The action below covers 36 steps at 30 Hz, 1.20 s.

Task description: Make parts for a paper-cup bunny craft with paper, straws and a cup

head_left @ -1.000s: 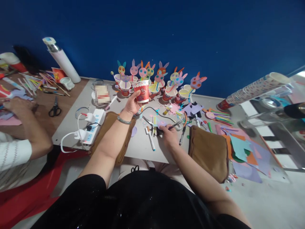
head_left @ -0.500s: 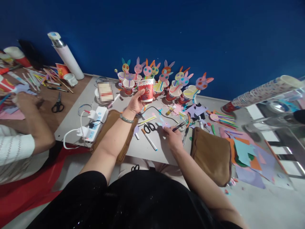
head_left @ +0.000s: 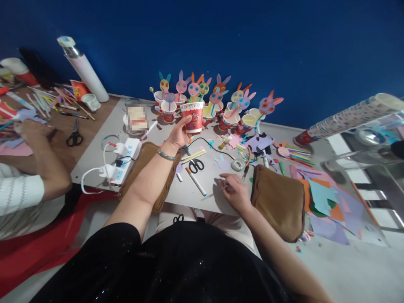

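Observation:
My left hand [head_left: 179, 134] is wrapped round a red paper cup [head_left: 192, 118] with a patterned white upper band, held up in front of the decorated cups. Over the near part of the table, my right hand [head_left: 235, 191] is closed, and a thin pen-like thing [head_left: 217, 192] seems to stick out of its fingers toward the lower left; blur hides its kind. Left of that hand lie a marker [head_left: 196, 182] with an orange end and black-handled scissors [head_left: 196, 166]. A pale purple rabbit-head cutout [head_left: 222, 162] and a roll of tape [head_left: 237, 164] lie beyond it.
Several cups with paper rabbits [head_left: 231, 117] stand along the blue wall. A power strip [head_left: 126, 160] and brown pads [head_left: 277, 204] flank my arms. A long stack of cups [head_left: 344, 120] leans at right, near coloured paper [head_left: 328, 231]. A co-worker's arm [head_left: 47, 164] works at left.
My right hand has drawn nearer to me and turned; the dark thin thing that stuck out to its right no longer shows there. My left hand still holds up the cup.

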{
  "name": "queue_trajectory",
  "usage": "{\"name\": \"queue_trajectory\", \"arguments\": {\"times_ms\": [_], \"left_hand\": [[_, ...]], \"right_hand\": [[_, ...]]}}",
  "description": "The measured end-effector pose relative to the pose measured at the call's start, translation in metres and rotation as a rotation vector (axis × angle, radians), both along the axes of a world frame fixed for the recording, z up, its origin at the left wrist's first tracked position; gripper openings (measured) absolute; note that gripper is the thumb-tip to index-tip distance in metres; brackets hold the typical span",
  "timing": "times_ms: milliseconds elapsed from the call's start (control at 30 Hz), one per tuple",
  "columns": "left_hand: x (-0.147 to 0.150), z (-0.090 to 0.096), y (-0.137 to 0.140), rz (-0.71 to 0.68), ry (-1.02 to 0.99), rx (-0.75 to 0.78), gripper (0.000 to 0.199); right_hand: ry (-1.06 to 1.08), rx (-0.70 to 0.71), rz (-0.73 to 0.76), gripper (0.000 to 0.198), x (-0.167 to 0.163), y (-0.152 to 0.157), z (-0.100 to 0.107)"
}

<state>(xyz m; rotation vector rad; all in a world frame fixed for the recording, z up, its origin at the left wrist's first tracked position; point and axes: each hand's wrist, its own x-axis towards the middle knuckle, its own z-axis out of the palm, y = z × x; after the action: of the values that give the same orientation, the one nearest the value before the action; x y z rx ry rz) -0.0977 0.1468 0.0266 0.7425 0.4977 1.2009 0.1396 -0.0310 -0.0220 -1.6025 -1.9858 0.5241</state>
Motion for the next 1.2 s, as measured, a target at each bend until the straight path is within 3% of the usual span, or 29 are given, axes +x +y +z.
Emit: {"name": "queue_trajectory", "arguments": {"times_ms": [100, 233, 467, 700, 1000, 1200], "left_hand": [[0.000, -0.001, 0.000, -0.007, -0.016, 0.023, 0.048], [-0.001, 0.001, 0.000, -0.011, -0.050, -0.001, 0.045], [-0.001, 0.002, 0.000, -0.015, -0.047, -0.019, 0.045], [-0.003, -0.001, 0.002, -0.013, -0.025, -0.001, 0.044], [-0.003, -0.003, 0.003, -0.013, 0.016, 0.009, 0.047], [-0.003, -0.001, 0.001, -0.023, -0.010, 0.011, 0.046]], "right_hand": [[-0.289, -0.011, -0.046, 0.004, 0.004, 0.032, -0.002], [-0.486, -0.078, -0.161, 0.020, 0.005, 0.068, 0.003], [-0.583, -0.235, -0.205, 0.015, 0.011, 0.097, 0.009], [-0.543, -0.294, -0.206, 0.017, 0.013, 0.101, 0.007], [-0.308, -0.181, -0.241, 0.016, 0.007, 0.086, 0.008], [-0.407, 0.036, -0.183, 0.007, 0.000, 0.075, 0.003]]}}
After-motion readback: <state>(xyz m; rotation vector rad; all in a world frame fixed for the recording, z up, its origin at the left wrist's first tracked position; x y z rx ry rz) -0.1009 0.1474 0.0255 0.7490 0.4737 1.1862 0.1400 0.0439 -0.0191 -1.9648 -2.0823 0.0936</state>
